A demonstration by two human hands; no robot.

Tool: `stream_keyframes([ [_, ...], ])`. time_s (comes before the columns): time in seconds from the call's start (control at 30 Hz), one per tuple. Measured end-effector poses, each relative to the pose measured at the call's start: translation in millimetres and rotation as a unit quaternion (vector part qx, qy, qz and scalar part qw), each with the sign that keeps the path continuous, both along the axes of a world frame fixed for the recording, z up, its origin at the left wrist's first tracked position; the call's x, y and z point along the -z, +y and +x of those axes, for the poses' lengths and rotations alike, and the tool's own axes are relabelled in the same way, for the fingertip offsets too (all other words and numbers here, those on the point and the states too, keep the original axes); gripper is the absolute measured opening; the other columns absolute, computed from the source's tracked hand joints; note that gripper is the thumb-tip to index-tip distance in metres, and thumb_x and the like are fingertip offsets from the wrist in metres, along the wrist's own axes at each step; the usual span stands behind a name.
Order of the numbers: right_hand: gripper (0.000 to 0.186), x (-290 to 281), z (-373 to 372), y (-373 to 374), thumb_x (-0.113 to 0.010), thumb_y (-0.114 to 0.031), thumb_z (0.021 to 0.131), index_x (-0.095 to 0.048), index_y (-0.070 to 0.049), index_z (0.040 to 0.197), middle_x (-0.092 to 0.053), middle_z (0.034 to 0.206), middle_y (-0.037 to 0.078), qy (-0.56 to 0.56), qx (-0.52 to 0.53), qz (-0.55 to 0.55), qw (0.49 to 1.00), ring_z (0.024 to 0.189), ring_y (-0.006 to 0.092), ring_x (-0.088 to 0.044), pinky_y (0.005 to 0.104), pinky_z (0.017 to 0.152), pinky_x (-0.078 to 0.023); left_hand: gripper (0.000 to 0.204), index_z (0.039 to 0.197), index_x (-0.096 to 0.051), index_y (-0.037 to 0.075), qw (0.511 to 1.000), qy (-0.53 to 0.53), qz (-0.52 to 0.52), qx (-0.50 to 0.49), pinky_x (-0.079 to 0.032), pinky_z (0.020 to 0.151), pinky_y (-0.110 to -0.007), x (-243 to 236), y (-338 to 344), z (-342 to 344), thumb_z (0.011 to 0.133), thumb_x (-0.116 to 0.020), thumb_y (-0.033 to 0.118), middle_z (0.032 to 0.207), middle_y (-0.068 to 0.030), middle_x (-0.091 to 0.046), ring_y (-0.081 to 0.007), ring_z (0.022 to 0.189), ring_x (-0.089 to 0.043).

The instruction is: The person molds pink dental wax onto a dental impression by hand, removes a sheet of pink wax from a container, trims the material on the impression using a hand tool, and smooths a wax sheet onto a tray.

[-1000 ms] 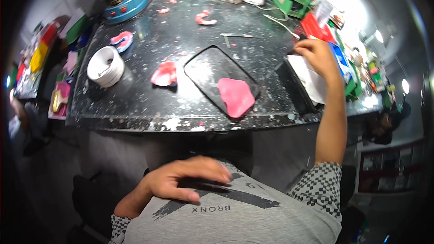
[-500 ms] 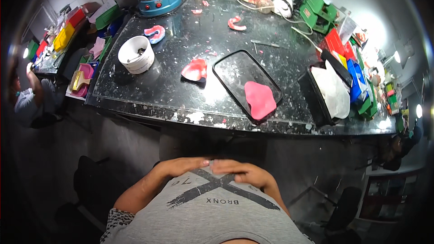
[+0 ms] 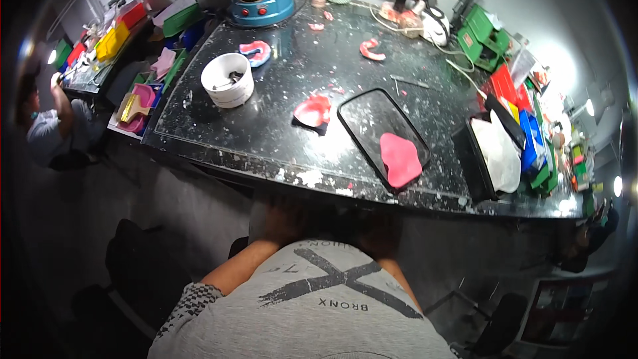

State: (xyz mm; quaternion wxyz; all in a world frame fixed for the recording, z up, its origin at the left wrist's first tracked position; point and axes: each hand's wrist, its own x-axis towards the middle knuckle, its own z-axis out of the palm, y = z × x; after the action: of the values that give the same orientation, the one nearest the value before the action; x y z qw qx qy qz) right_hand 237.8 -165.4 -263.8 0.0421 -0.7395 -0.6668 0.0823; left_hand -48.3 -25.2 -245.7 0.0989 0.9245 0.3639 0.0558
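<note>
Both hands are down in the dark below the bench's front edge. My left hand [image 3: 284, 218] shows only as a dim shape, and my right hand [image 3: 380, 229] is darker still. The fingers of both are lost in shadow, so what they touch is hidden. On the bench above them, a pink wax sheet [image 3: 400, 159] lies across the near end of a black-rimmed clear tray [image 3: 372, 119]. Left of it sits a red and white dental mould piece [image 3: 312, 112] with a dark underside.
A white tub [image 3: 227, 90] with tools inside stands at the left, by a blue and red dental tray [image 3: 255, 52]. Farther back are a blue burner unit [image 3: 262, 3] and a pink horseshoe-shaped piece [image 3: 372, 50]. A black box with white paper [image 3: 497, 156] stands right. Someone sits far left.
Both hands have moved from in front of the shirt, lit and nearly together, forward and apart into the shadow under the bench edge. The whole view has shifted slightly.
</note>
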Motion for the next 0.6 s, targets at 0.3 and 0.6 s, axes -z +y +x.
stream_keyframes([
  [0.3,0.051,-13.8,1.3,3.8,-0.064,-0.049,0.094,-0.067,-0.01,0.127,-0.067,0.125,0.018,-0.013,0.016,-0.065,0.998,0.117,0.0363,-0.062,0.0485,0.104,-0.045,0.061,0.132,-0.064,0.01,0.983,-0.023,-0.005,-0.184,-0.042,0.093,-0.071,87.5,31.3,-26.0,0.091,-0.061,0.055,0.131,-0.0216,-0.061,-0.0516,0.115,-0.055],
  [0.6,0.053,-32.0,18.7,12.6,-0.064,-0.051,0.094,-0.066,-0.011,0.13,-0.065,0.129,0.018,-0.008,-0.008,-0.132,0.991,0.121,0.0362,-0.06,0.0481,0.106,-0.043,0.044,0.136,-0.061,0.01,0.969,-0.222,0.023,-0.108,-0.043,0.109,-0.048,111.5,102.3,1.4,0.105,-0.048,0.039,0.135,-0.0145,-0.063,-0.0313,0.123,-0.058],
])
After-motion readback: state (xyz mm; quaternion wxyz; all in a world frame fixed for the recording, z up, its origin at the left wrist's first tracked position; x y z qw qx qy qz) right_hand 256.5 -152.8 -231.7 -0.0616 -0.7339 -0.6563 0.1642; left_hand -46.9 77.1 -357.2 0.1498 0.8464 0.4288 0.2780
